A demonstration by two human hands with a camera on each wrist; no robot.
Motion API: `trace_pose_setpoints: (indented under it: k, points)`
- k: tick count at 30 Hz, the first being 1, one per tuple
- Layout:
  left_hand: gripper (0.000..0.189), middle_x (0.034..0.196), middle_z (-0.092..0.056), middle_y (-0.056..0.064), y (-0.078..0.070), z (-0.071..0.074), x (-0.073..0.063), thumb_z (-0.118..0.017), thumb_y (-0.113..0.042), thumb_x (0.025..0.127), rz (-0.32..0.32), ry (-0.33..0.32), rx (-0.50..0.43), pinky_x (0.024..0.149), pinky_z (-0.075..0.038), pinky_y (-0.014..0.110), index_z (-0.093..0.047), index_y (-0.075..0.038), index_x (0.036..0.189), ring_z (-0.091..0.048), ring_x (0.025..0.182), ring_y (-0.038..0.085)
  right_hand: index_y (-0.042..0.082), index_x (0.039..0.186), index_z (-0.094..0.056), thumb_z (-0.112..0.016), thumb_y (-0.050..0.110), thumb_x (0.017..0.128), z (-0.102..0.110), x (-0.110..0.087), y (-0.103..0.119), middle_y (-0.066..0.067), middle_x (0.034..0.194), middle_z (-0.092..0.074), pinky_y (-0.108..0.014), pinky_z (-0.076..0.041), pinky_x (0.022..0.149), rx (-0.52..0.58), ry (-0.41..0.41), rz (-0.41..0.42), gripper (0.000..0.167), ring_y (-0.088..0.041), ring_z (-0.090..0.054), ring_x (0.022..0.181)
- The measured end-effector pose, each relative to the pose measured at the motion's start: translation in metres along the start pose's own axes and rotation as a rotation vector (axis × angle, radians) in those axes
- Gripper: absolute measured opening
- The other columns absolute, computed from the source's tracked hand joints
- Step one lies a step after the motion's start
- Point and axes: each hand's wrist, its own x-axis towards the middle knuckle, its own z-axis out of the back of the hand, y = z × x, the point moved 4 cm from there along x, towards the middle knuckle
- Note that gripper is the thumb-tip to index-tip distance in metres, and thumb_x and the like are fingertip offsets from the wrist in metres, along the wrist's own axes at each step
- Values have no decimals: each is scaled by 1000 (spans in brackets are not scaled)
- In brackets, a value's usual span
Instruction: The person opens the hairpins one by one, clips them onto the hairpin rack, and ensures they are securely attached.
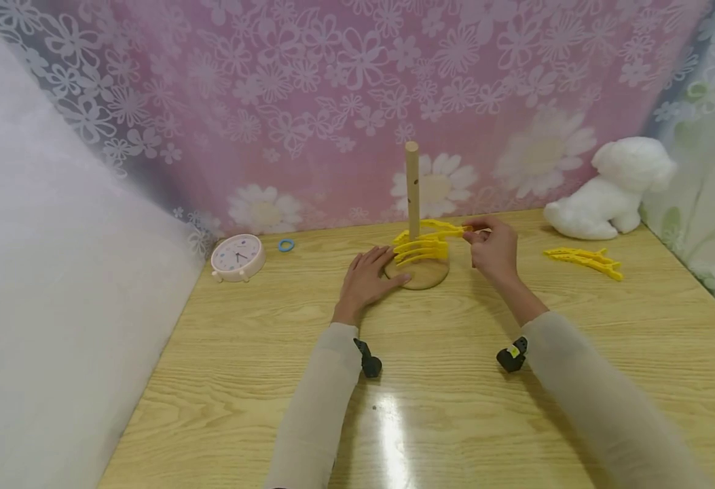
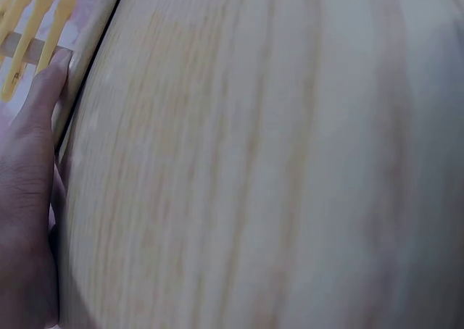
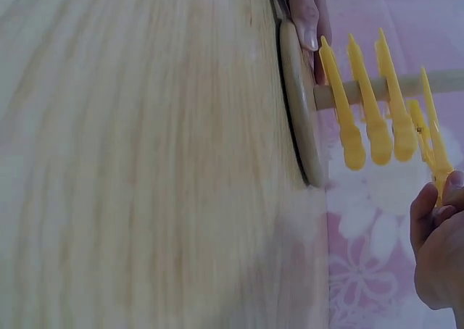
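A wooden post rises upright from a round wooden base on the table. Three yellow plastic clips sit on the post, one above another. My left hand rests on the left side of the base, thumb along its front rim and fingers stretched out behind. With thumb and fingers, my right hand pinches the end of another yellow clip, its arms spread beside the post, above the other three. More yellow clips lie on the table to the right.
A pink clock lies at the back left, with a blue ring beside it. At the back right sits a white plush dog. Flowered cloth hangs behind the wooden table.
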Motion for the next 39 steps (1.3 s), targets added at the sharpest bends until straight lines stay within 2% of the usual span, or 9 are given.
trace_pose_setpoints:
  k: [4, 11, 20, 39]
  points:
    - [87, 170, -28, -12, 2, -1, 0, -51, -79, 94, -4, -2, 0, 132, -3, 35, -30, -34, 165, -16, 159, 9, 0, 113, -73, -56, -8, 99, -14, 4, 6, -16, 104, -67, -24, -38, 33, -14, 13, -2, 23, -9, -48, 39]
    - [86, 170, -28, -12, 2, -1, 2, -51, -78, 94, -2, -7, 17, 132, -4, 36, -32, -33, 165, -16, 159, 9, 0, 111, -73, -53, -12, 96, -30, 7, 15, -17, 108, -68, -23, -34, 35, -50, 49, 0, 27, -10, -48, 49]
    - [84, 170, -29, -10, 0, 0, 2, -52, -76, 95, -5, -9, 22, 132, -4, 36, -35, -32, 164, -16, 159, 9, 2, 107, -75, -62, -10, 96, -35, 8, 13, -15, 104, -70, -23, -34, 36, -66, 49, 41, 21, -10, -43, 45]
    - [85, 170, -28, -11, 1, -2, 3, -51, -77, 95, -6, -6, 24, 132, -4, 38, -34, -31, 164, -16, 159, 9, 2, 106, -75, -66, -10, 95, -37, 4, 16, -15, 104, -70, -24, -40, 35, -14, 77, 71, 18, -10, -44, 41]
